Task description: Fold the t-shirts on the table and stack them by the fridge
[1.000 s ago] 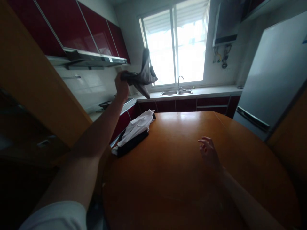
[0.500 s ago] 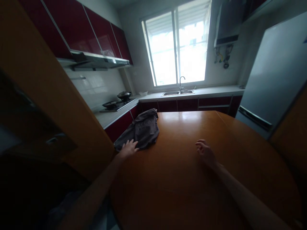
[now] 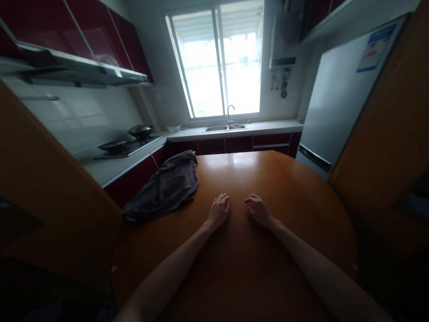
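My left hand lies flat on the orange wooden table, fingers stretched out, holding nothing. My right hand rests beside it, a short gap apart, fingers loosely spread on the tabletop and empty. A grey garment lies crumpled at the table's left edge, to the left of my left hand and apart from it. It covers whatever lies under it.
A counter with a gas stove and pans runs along the left wall under a range hood. A sink with a tap sits below the window. A silver fridge stands at the right. Wooden panels flank both sides.
My left hand dropped the grey garment onto the pile at the table's left edge, let go, and moved to the table's middle beside my right hand. The view swung to the right.
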A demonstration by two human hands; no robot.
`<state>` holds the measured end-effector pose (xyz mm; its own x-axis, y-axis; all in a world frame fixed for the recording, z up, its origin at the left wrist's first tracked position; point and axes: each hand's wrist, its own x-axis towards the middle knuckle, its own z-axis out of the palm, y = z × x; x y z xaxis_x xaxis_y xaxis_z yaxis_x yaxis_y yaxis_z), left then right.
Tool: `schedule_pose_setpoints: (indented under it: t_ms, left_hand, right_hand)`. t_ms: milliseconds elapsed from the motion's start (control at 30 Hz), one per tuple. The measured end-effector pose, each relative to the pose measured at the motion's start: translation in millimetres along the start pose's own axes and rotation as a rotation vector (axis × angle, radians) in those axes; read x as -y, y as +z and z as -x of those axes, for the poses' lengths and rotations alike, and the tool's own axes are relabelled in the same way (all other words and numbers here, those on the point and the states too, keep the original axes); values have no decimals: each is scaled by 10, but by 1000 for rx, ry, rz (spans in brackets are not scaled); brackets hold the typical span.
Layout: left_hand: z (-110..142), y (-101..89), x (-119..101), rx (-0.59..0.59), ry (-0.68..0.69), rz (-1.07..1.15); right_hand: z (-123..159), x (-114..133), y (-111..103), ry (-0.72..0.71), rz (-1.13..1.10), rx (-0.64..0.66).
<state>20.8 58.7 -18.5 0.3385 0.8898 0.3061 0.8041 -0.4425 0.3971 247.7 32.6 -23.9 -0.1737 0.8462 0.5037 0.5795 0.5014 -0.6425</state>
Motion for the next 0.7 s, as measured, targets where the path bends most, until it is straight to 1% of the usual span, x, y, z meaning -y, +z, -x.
schedule_pose_setpoints:
  t_ms: [100,200,267,467,700]
  left_hand:
    - [-4,14,18,48,33,-6]
    - [66,-29,68,111,73,-9]
    - [101,-52,92,133,91,-21]
    - [140,-54,104,116,115,-24]
    - [214,-111,93,131,102,3]
  right_hand:
    - [13,88,34,36,43,-20]
    - [19,160,76,89,55,-29]
    - [24,181,98,107,44,-32]
    - [93,211,116,112,-25,-62]
    - [145,307,53,105,0,-118]
